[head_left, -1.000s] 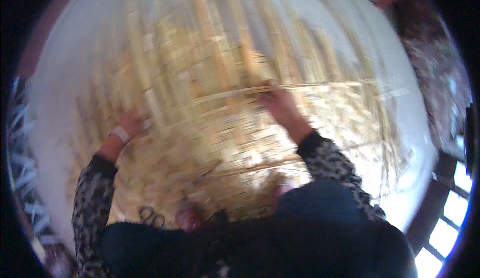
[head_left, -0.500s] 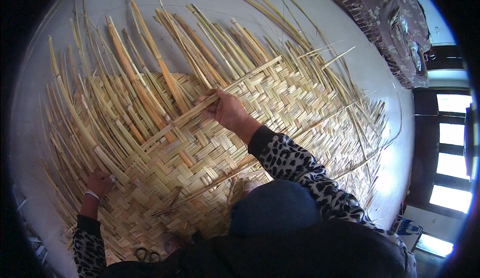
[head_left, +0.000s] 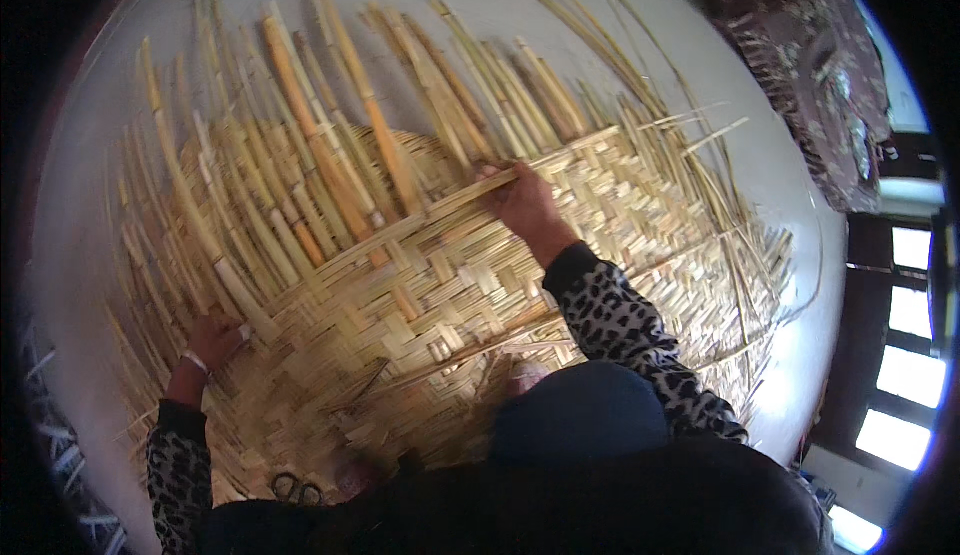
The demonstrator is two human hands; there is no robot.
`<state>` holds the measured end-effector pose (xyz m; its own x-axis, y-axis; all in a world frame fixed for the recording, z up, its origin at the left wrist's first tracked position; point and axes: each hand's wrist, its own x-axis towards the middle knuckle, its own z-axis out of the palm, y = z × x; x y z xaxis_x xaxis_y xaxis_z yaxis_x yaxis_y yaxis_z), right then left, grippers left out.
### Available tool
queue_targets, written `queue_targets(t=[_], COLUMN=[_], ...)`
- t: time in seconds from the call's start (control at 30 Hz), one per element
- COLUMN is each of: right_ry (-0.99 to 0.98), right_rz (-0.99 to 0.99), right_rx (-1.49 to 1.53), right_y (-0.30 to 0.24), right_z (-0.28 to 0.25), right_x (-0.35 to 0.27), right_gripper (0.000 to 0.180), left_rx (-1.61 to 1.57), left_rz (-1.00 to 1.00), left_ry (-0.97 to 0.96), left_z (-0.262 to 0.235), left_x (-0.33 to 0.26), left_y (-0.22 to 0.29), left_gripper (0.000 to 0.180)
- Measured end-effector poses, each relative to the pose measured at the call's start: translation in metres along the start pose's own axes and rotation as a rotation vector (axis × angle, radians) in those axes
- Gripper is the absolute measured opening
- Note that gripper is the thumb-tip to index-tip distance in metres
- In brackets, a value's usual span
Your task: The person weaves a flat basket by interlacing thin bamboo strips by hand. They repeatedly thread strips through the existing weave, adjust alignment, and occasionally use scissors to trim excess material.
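Woven mat (head_left: 440, 285) across floor (head_left: 75, 225), loose strips (head_left: 298, 85) fanning far and left. Right hand (head_left: 524, 200) pinching long slat (head_left: 455, 198) across mat. Left hand (head_left: 213, 338) near left, dim; cannot tell whether gripping.

place: apparently a room in a home | signs: fringed, flower-patterned cloth (head_left: 800, 85) draped at one side; bright panes (head_left: 910, 375) in dark framing; smooth pale floor (head_left: 70, 215) beneath a part-woven mat (head_left: 470, 305)

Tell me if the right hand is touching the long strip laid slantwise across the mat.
Touching: the head view shows the right hand gripping the long strip, with no gap between them.
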<state>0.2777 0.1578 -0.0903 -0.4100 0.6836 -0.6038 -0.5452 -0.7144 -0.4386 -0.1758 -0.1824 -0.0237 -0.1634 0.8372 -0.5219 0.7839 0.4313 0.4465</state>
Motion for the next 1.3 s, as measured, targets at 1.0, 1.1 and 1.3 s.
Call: queue_targets(t=[1.0, 1.1, 1.3], right_ry=[-0.381, -0.424, -0.593], right_rz=[0.308, 0.347, 0.279], right_rx=[-0.513, -0.574, -1.023], right_y=[0.066, 0.063, 0.060], right_z=[0.094, 0.104, 0.139], right_x=[-0.055, -0.054, -0.032], right_gripper=[0.025, 0.024, 0.039], left_rx=[0.174, -0.062, -0.159], left_rz=[0.516, 0.465, 0.168], left_ry=[0.332, 0.210, 0.133], left_z=[0.018, 0.044, 0.049], left_x=[0.034, 0.062, 0.077], left_y=[0.113, 0.153, 0.173], left_gripper=[0.026, 0.037, 0.028])
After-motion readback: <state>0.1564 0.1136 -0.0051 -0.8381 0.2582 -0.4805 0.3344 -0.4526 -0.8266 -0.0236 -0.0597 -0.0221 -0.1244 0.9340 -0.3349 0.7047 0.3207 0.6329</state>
